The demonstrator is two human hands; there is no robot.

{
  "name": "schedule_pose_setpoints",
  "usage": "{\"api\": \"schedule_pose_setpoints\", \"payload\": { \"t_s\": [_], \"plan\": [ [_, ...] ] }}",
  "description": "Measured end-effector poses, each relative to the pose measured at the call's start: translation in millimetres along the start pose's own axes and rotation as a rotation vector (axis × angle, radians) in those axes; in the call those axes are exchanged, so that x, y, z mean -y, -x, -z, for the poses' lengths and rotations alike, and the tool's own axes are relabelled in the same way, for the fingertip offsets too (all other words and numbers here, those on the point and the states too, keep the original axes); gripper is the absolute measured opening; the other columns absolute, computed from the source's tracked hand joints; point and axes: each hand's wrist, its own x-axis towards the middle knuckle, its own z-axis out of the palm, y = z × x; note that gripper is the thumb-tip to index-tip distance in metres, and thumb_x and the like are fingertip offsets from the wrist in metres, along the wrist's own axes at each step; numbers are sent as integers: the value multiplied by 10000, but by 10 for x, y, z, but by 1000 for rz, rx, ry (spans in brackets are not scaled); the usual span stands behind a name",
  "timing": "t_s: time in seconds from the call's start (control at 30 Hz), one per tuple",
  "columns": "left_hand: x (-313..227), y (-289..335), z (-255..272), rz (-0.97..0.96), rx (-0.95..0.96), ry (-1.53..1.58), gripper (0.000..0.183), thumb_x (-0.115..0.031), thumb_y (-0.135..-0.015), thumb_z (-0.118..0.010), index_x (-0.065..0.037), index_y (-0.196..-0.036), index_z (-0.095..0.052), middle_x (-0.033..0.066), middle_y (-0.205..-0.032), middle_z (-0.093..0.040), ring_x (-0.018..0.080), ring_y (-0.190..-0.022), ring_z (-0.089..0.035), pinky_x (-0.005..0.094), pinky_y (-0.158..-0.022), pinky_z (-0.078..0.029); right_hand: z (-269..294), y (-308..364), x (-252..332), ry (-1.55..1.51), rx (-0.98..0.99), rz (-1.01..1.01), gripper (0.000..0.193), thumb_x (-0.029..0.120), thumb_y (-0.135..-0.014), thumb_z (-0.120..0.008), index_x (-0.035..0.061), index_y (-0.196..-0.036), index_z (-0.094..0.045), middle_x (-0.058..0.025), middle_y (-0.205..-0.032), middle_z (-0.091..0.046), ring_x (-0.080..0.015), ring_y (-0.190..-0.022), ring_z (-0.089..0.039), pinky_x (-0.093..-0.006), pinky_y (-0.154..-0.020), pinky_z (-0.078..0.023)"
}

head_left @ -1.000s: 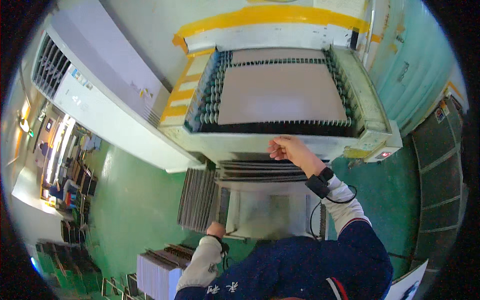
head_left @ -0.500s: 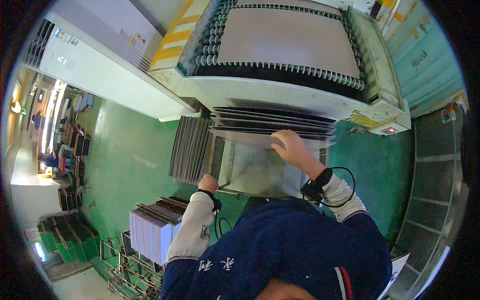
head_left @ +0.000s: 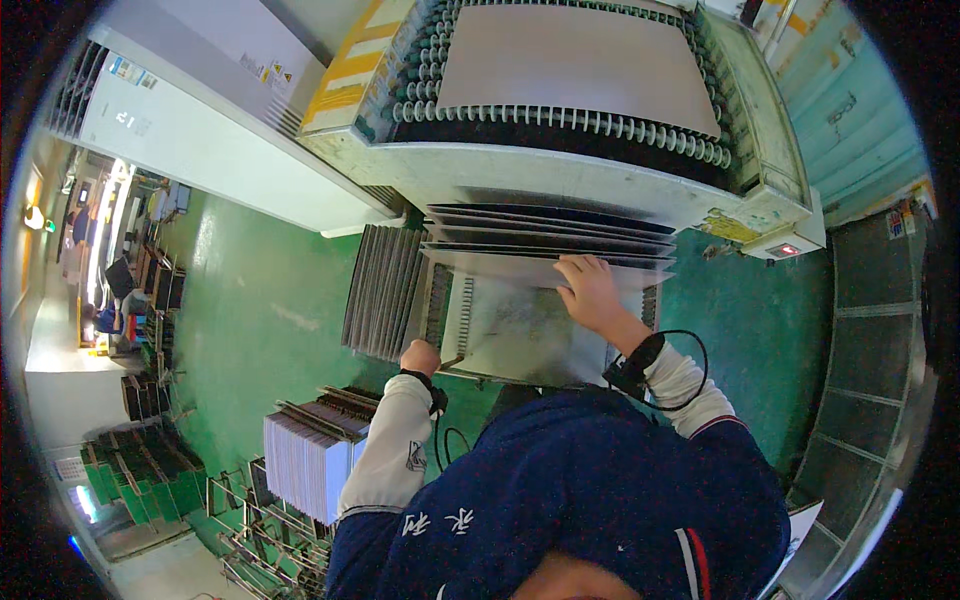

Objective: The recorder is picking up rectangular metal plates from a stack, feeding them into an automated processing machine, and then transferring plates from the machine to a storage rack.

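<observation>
In front of me stands a rack (head_left: 437,305) with several thin flat panels upright in it, a pale plate-like base showing on its near side. My right hand (head_left: 592,293) is closed over the top edge of the nearest panel (head_left: 490,264), fingertips behind it and thumb on the near side. My left hand (head_left: 420,357) makes a fist round a short bar (head_left: 453,362) at the rack's near left corner; most of the bar is hidden by the fist. Just left of the rack, more grey panels (head_left: 383,290) stand in a tight row.
Beyond the rack is a roller conveyor machine (head_left: 560,175) with a flat panel (head_left: 580,65) on its rollers. A white cabinet (head_left: 230,150) stands at the left. Racked white panels (head_left: 305,465) and metal frames (head_left: 265,545) sit at lower left, a dark-panelled partition (head_left: 868,350) at right.
My right hand has slid slightly right along the panel's top edge. My left hand keeps its place at the rack corner. The whole view has shifted a little.
</observation>
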Motion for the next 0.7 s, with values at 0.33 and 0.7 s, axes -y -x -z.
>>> {"api": "schedule_pose_setpoints", "payload": {
  "t_s": [0.33,0.7],
  "plan": [
    [204,97,44,30,122,-40,295,-196,-804,-596,-1,-1013,-670,214,-1018,-666,340,-966,-660,404,-787,-550,-221,-219,135,-113,97,-17,373,151,-745,-689,58,-1095,-596,-140,-1025,-577,-348,-983,-554,-456,-870,-426],
    [-83,331,138,322,-53,230,365,-189,-759,-668,83,-996,-614,228,-923,-682,340,-853,-690,419,-671,-555,-528,-316,-62,74,382,-12,283,215,-816,-634,22,-1001,-543,-203,-905,-632,-400,-883,-609,-494,-756,-478]
  ]
}}
